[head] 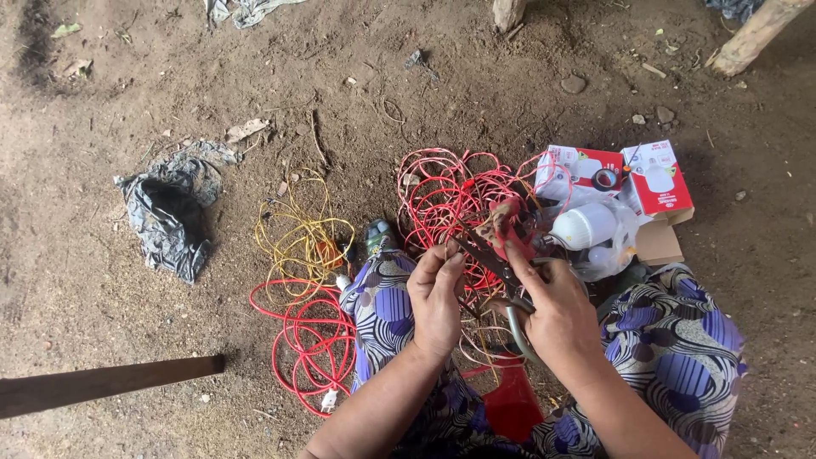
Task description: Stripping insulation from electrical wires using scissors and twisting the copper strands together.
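My right hand grips a pair of scissors with grey-green handles, blades pointing up-left. My left hand is closed around a thin wire held against the blades. Just beyond both hands lies a tangle of red wire on the dirt. A worn red plug-like piece sits above the scissor tips. My knees, in a purple patterned cloth, frame the hands.
A yellow wire coil and a red wire coil lie at left. A white bulb in clear plastic, red-and-white boxes and black tape are at right. A crumpled dark bag and a wooden plank lie farther left.
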